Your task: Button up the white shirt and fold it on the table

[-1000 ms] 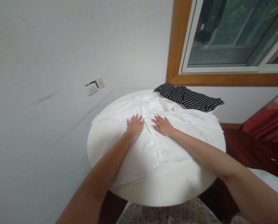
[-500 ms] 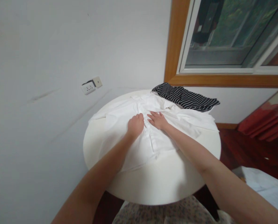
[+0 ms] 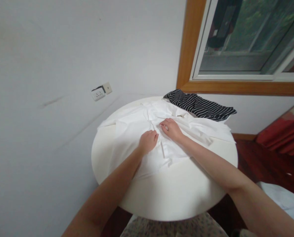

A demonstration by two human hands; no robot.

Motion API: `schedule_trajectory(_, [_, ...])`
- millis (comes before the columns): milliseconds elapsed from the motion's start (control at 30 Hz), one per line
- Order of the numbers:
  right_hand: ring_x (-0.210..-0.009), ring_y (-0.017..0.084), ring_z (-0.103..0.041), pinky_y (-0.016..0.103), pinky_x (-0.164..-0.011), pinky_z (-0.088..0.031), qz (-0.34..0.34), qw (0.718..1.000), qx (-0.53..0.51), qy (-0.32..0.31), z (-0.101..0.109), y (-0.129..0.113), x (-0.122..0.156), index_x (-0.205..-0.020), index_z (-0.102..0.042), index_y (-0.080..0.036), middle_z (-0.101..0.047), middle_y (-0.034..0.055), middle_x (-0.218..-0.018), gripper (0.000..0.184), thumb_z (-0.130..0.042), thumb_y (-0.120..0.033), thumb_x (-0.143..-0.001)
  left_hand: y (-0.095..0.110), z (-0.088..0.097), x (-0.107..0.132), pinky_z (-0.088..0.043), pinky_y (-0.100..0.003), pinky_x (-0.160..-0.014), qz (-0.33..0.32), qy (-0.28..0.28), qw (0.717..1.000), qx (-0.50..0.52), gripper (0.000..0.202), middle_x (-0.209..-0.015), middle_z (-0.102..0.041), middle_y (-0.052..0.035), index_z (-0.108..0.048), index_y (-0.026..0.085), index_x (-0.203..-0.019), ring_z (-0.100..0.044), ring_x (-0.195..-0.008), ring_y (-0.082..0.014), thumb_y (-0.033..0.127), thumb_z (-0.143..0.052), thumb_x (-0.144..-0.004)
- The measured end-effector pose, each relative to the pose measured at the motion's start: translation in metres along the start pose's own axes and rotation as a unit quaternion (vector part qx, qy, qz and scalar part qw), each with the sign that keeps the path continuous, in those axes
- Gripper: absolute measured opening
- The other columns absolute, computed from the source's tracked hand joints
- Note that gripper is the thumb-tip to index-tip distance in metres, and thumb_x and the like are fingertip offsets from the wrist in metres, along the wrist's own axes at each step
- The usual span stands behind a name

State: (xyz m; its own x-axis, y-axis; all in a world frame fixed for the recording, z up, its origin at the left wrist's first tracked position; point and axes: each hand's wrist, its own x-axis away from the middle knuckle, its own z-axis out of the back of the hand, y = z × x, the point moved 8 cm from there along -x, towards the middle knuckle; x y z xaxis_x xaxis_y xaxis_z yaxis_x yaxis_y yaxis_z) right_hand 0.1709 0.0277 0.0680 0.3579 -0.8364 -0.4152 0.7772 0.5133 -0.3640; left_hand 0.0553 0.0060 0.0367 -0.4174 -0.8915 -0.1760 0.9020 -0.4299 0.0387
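A white button-up shirt (image 3: 137, 125) lies spread front-up on a round white table (image 3: 176, 197). My left hand (image 3: 148, 141) rests on the shirt just left of the button placket with its fingers curled onto the fabric. On the other side of the placket, my right hand (image 3: 171, 128) has its fingers bent and pinching the cloth. The two hands sit close together at the shirt's chest. The shirt's lower hem is pulled up from the table's near edge.
A black-and-white striped garment (image 3: 198, 105) lies at the table's far right edge, under a wood-framed window (image 3: 188, 59). A wall socket (image 3: 99, 92) is on the white wall to the left. Dark red floor (image 3: 260, 158) lies to the right.
Both hands went from lying flat with spread fingers to curled, gripping the shirt front. The shirt's lower part has been drawn up away from the near table edge.
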Motion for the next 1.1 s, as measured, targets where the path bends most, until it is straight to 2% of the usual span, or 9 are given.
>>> schedule_trajectory(100, [-0.078,0.015,-0.055,0.026,-0.073,-0.041,-0.013,0.997,-0.057,-0.058,-0.007,-0.019,0.022,-0.106,-0.062,-0.017,-0.063,0.0035,-0.088,0.021,-0.054,-0.029,-0.091,-0.003,-0.002,0.002,-0.044,-0.033,-0.088,-0.014,-0.030,0.999,0.016,0.022,-0.101,-0.066,-0.0084,-0.060,0.019,-0.100,-0.061,-0.098,-0.0215,0.027,-0.039,-0.096])
schedule_trajectory(167, [-0.072,0.014,-0.053,0.024,-0.066,-0.039,-0.037,0.992,-0.074,-0.093,-0.013,-0.022,0.036,-0.105,-0.058,-0.016,-0.060,0.0015,-0.084,0.024,-0.061,-0.031,-0.085,-0.003,-0.002,0.006,-0.044,-0.034,-0.089,-0.016,-0.034,0.999,0.025,0.019,-0.102,-0.065,-0.0081,-0.059,0.019,-0.101,-0.060,-0.099,-0.0222,0.029,-0.044,-0.095])
schedule_trajectory(400, [-0.072,0.013,-0.053,0.023,-0.069,-0.041,-0.087,0.986,-0.050,-0.133,-0.011,-0.018,0.050,-0.101,-0.059,-0.014,-0.058,0.0054,-0.093,0.024,-0.065,-0.019,-0.079,0.006,0.004,0.014,-0.044,-0.036,-0.088,-0.020,-0.015,0.999,0.036,0.018,-0.104,-0.064,-0.0090,-0.056,0.019,-0.104,-0.060,-0.101,-0.0238,0.031,-0.047,-0.095])
schedule_trajectory(533, [-0.077,0.017,-0.056,0.025,-0.070,-0.041,-0.091,0.988,0.016,-0.124,-0.007,-0.026,0.050,-0.095,-0.063,-0.013,-0.060,0.0096,-0.093,0.015,-0.061,-0.023,-0.084,0.011,0.004,0.014,-0.045,-0.034,-0.087,-0.010,-0.030,0.999,0.039,0.017,-0.104,-0.065,-0.0101,-0.055,0.018,-0.104,-0.061,-0.100,-0.0230,0.029,-0.044,-0.096])
schedule_trajectory(700, [-0.078,0.018,-0.058,0.026,-0.069,-0.040,-0.089,0.987,0.071,-0.113,-0.010,-0.027,0.050,-0.092,-0.065,-0.015,-0.062,0.0106,-0.093,0.013,-0.054,-0.018,-0.085,0.012,0.003,0.013,-0.046,-0.033,-0.086,0.009,-0.044,0.998,0.048,0.020,-0.104,-0.067,-0.0114,-0.056,0.016,-0.103,-0.063,-0.098,-0.0226,0.028,-0.042,-0.097])
schedule_trajectory(867, [-0.076,0.016,-0.055,0.025,-0.070,-0.039,-0.096,0.991,-0.032,-0.087,-0.005,-0.012,0.045,-0.084,-0.066,-0.016,-0.062,0.0041,-0.081,0.010,-0.058,-0.016,-0.079,0.008,0.001,0.013,-0.046,-0.032,-0.082,0.021,-0.048,0.998,0.046,0.023,-0.099,-0.069,-0.0099,-0.060,0.018,-0.096,-0.064,-0.094,-0.0221,0.030,-0.041,-0.096])
schedule_trajectory(967, [-0.072,0.013,-0.053,0.023,-0.069,-0.040,-0.090,0.987,-0.125,-0.044,0.002,-0.006,0.041,-0.080,-0.066,-0.016,-0.060,0.0010,-0.078,0.008,-0.059,-0.014,-0.075,0.001,0.002,0.011,-0.046,-0.029,-0.075,0.039,-0.056,0.992,0.107,0.021,-0.088,-0.071,-0.0051,-0.062,0.021,-0.086,-0.065,-0.085,-0.0189,0.031,-0.046,-0.093])
schedule_trajectory(1033, [-0.070,0.012,-0.052,0.023,-0.067,-0.040,-0.099,0.977,-0.185,-0.026,0.002,-0.002,0.040,-0.080,-0.066,-0.017,-0.060,-0.0002,-0.077,0.009,-0.059,-0.016,-0.074,-0.006,-0.001,0.010,-0.044,-0.027,-0.065,0.069,-0.079,0.974,0.200,0.020,-0.078,-0.070,-0.0023,-0.061,0.021,-0.079,-0.063,-0.070,-0.0155,0.032,-0.050,-0.090])
schedule_trajectory(1100, [-0.067,0.012,-0.053,0.023,-0.065,-0.040,-0.119,0.962,-0.246,-0.032,-0.005,0.002,0.041,-0.082,-0.067,-0.017,-0.061,-0.0012,-0.073,0.013,-0.057,-0.019,-0.075,-0.012,-0.007,0.010,-0.041,-0.025,-0.055,0.110,-0.116,0.934,0.320,0.019,-0.071,-0.069,-0.0003,-0.059,0.020,-0.076,-0.056,-0.053,-0.0111,0.034,-0.054,-0.087])
